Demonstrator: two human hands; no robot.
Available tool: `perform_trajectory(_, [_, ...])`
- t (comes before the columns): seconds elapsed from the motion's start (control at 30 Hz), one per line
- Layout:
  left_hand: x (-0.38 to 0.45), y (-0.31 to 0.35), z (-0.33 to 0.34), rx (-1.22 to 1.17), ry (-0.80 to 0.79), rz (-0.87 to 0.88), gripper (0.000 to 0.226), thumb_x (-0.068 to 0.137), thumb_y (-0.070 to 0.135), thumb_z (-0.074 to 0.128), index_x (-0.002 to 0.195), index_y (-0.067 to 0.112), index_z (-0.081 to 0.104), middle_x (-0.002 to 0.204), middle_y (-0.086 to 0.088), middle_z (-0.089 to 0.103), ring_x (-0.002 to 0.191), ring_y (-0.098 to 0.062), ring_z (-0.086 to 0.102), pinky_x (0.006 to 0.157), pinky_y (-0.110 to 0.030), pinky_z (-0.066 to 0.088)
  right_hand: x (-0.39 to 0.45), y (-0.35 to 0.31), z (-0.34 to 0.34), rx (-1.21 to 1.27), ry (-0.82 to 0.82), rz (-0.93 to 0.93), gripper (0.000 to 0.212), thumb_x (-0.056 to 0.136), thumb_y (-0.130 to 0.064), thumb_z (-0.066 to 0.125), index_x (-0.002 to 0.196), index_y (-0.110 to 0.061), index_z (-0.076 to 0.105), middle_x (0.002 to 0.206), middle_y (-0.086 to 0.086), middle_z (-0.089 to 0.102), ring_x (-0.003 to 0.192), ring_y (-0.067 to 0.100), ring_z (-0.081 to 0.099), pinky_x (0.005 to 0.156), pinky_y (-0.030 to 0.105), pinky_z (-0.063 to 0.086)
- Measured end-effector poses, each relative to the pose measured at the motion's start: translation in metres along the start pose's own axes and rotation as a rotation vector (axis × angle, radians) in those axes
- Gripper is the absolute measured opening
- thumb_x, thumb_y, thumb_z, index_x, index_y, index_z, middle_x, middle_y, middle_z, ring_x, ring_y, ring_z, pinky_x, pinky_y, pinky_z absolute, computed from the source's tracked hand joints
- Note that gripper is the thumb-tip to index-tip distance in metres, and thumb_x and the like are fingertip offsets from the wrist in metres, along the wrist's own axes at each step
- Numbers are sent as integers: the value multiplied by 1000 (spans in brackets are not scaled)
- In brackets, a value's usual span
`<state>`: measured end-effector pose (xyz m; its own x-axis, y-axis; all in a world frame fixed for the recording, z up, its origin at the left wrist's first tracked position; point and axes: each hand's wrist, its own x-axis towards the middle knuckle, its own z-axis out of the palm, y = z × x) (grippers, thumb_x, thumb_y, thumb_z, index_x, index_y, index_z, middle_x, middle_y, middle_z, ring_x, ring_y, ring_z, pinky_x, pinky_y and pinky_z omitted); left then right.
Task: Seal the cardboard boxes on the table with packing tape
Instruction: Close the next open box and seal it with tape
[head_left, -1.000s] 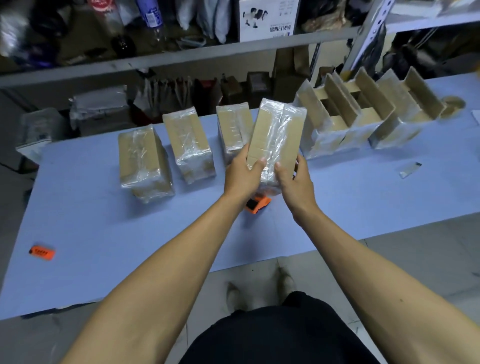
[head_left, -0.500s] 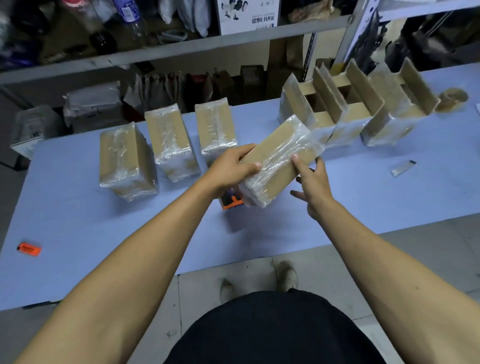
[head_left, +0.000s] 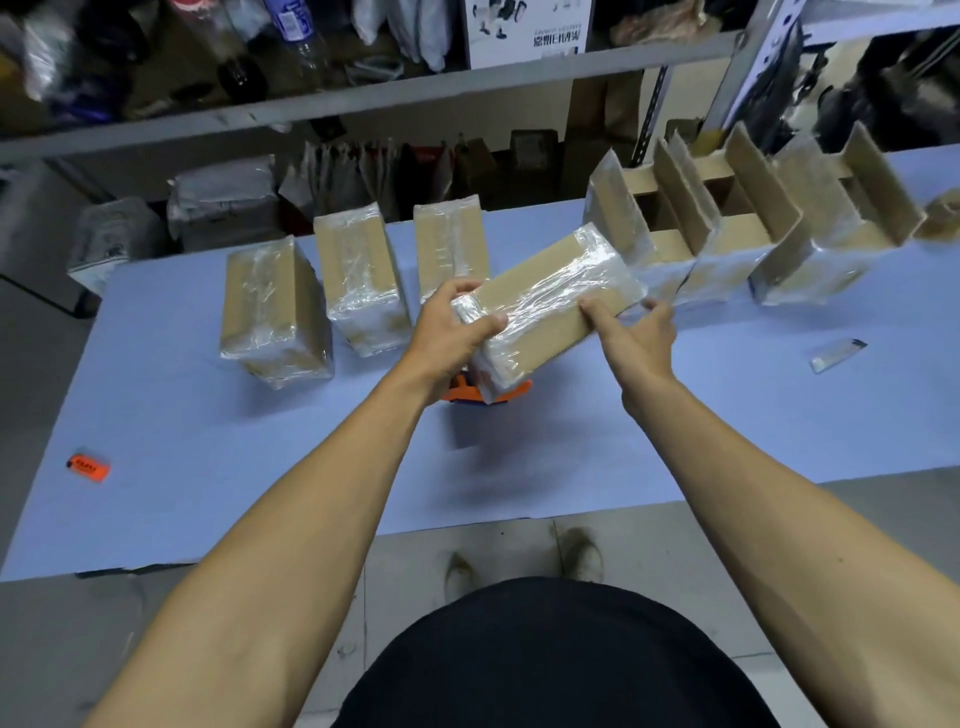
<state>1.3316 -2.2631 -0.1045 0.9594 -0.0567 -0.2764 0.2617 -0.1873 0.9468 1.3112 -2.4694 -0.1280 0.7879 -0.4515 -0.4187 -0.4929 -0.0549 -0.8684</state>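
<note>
Orange tape dispenser (head_left: 460, 389) sits half-hidden beneath the held box (head_left: 545, 301).

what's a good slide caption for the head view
Both hands, left hand and right hand, tilt a taped cardboard box over the blue table.

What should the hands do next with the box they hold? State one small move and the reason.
Probably set the held box down on the table beside the three taped boxes. It is already wrapped in tape, the left hand grips it, the right hand only touches it, and open boxes wait at right.
</note>
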Motion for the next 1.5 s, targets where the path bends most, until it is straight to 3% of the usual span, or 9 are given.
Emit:
perform_trajectory(0.1, [4,3,-14,-47,-52,-69,46,90,1,72,128,16,50,113,-8,65,72,-4,71,55,-22,55,9,-5,-4,-5,-18,-158,96,74,-59,74,151,-25,28,153,0,34,133,16,41,105,33,39])
perform_trajectory(0.23, [5,-6,-15,-103,244,-69,44,90,18,76,124,20,48,132,-6,59,114,-19,63,98,-39,55,6,-9,14,-63,-85,-164,55,77,-63,68,115,-25,60,112,-7,66,106,16,62,89,38,54])
perform_trajectory(0.33, [-1,-16,-9,-245,308,-81,33,94,34,71,118,16,58,105,8,70,98,-12,66,81,-45,60,0,-14,25,-162,21,-180,71,71,-74,64,119,-22,59,120,-8,62,105,14,57,86,36,49])
perform_trajectory(0.5, [-6,-27,-6,-366,285,-111,74,97,33,68,158,32,26,131,24,58,113,0,65,91,-28,57,-4,-17,36,-228,34,-216,74,67,-79,62,112,-21,59,116,-7,63,101,17,58,81,36,48])
perform_trajectory(0.63, [1,-26,-18,-343,320,-173,79,98,32,67,161,29,19,159,0,42,137,-22,52,112,-52,44,-2,-13,37,163,-44,-83,37,92,-59,47,92,-25,64,89,-9,66,86,12,60,81,35,54])
perform_trajectory(0.9, [-1,-24,-20,-347,307,-159,67,98,25,67,156,19,34,150,-9,53,130,-28,59,107,-54,49,-4,32,54,171,302,109,36,92,-7,38,114,-22,62,113,-1,64,101,24,64,86,39,52])
perform_trajectory(1.2, [-8,-24,-37,-585,468,-309,79,98,26,67,161,26,20,136,-6,65,117,-24,68,79,-40,62,-14,67,90,-243,-128,29,90,85,-5,67,156,-22,14,142,5,50,113,29,59,78,32,48])
perform_trajectory(1.3, [-11,-30,-41,-613,474,-345,73,99,25,65,159,24,24,134,-8,66,119,-28,67,75,-40,63,-17,75,111,-439,-307,-146,59,79,-10,69,132,-17,46,109,9,63,95,37,62,70,38,50])
perform_trajectory(1.5, [-9,-35,-52,-645,483,-358,73,100,24,64,160,24,21,140,-8,63,129,-31,61,58,-30,57,-12,80,128,-655,-211,-315,25,90,-9,51,112,-4,60,118,20,55,96,44,57,69,34,36])
